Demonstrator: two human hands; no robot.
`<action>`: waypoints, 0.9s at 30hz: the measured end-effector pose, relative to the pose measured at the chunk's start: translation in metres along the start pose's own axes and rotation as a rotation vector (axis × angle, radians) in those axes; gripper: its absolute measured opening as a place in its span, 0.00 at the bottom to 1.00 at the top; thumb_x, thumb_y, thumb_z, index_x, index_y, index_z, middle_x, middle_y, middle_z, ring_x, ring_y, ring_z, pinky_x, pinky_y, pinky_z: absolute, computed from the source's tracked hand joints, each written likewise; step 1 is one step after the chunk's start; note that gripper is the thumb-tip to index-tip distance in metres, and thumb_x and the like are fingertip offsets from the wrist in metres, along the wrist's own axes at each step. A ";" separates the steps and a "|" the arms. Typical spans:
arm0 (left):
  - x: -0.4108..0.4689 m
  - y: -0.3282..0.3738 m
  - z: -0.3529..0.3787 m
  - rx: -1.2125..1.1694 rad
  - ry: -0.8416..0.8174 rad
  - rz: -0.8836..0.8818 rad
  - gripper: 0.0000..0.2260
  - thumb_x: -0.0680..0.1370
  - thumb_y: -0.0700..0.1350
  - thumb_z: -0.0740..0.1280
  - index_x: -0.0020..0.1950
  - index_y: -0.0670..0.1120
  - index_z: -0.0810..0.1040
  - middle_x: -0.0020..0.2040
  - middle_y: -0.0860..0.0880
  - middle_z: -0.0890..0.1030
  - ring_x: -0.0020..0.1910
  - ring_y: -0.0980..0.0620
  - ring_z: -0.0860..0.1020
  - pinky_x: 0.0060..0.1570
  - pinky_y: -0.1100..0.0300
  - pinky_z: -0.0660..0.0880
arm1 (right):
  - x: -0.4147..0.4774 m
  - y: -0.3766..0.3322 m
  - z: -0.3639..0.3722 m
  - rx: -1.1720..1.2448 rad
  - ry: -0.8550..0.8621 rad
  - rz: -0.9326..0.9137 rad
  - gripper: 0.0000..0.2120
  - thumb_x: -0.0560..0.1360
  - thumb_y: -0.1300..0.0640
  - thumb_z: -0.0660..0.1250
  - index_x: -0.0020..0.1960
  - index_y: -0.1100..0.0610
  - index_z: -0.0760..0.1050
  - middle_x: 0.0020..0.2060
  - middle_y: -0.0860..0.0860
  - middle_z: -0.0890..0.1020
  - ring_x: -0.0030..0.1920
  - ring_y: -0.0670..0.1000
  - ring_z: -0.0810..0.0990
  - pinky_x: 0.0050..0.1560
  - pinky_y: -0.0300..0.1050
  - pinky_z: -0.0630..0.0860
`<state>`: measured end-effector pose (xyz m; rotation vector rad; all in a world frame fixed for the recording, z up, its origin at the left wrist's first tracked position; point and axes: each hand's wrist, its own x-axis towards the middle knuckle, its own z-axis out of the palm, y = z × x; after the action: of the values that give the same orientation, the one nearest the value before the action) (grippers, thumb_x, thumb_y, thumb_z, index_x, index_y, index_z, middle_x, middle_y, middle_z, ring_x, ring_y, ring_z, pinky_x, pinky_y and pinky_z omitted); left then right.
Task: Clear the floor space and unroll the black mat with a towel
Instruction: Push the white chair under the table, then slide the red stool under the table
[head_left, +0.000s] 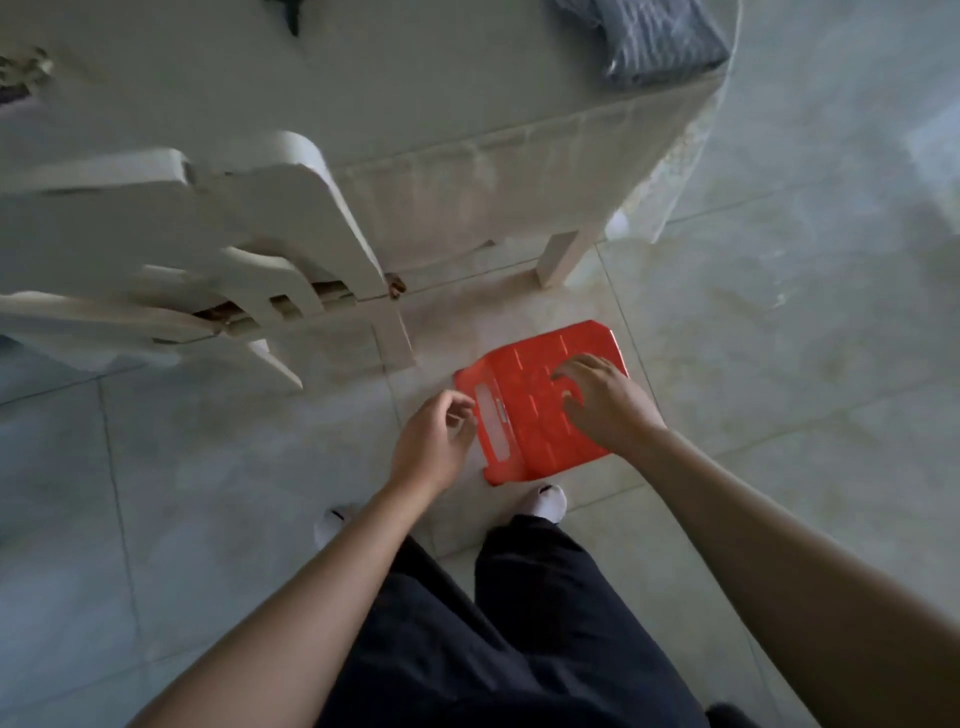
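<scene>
A small red plastic chair (530, 374) stands on the pale tiled floor just in front of my feet, its backrest with a slot handle on the left. My left hand (434, 441) is at the backrest's left edge, fingers loosely curled, fingertips close to the slot and gripping nothing. My right hand (605, 405) is over the seat with bent fingers, their tips at the seat's surface. A dark striped cloth (660, 41) lies on the table at the top right. No black mat shows in this view.
A white table (467, 130) with a hanging cover stands behind the red chair, its leg (558, 260) close by. White plastic chairs (182, 249) stand at the left. My feet in white socks (545, 501) touch the red chair's near edge. Open tiled floor (805, 312) lies to the right.
</scene>
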<state>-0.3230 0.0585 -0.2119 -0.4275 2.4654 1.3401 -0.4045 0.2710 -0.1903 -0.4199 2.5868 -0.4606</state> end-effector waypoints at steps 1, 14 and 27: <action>0.004 0.000 0.023 -0.010 -0.010 -0.032 0.07 0.76 0.40 0.66 0.54 0.44 0.78 0.49 0.49 0.81 0.47 0.53 0.78 0.53 0.55 0.75 | -0.001 0.023 0.005 0.017 -0.030 0.046 0.16 0.73 0.61 0.65 0.60 0.55 0.77 0.60 0.51 0.78 0.62 0.54 0.75 0.55 0.47 0.74; 0.066 -0.061 0.187 0.067 -0.154 -0.422 0.19 0.78 0.49 0.66 0.68 0.46 0.70 0.67 0.48 0.74 0.64 0.50 0.73 0.60 0.56 0.69 | 0.034 0.213 0.080 0.298 -0.153 0.453 0.20 0.75 0.61 0.64 0.66 0.54 0.72 0.62 0.52 0.75 0.54 0.52 0.76 0.46 0.42 0.72; 0.138 -0.129 0.263 -0.370 -0.075 -0.722 0.34 0.77 0.50 0.68 0.75 0.50 0.52 0.69 0.49 0.70 0.65 0.46 0.73 0.63 0.48 0.71 | 0.093 0.299 0.177 0.600 -0.223 0.729 0.42 0.71 0.46 0.72 0.76 0.51 0.53 0.68 0.55 0.71 0.61 0.58 0.77 0.48 0.50 0.79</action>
<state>-0.3663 0.1980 -0.5004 -1.1856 1.7104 1.4163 -0.4566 0.4615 -0.4917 0.6182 2.0473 -0.8067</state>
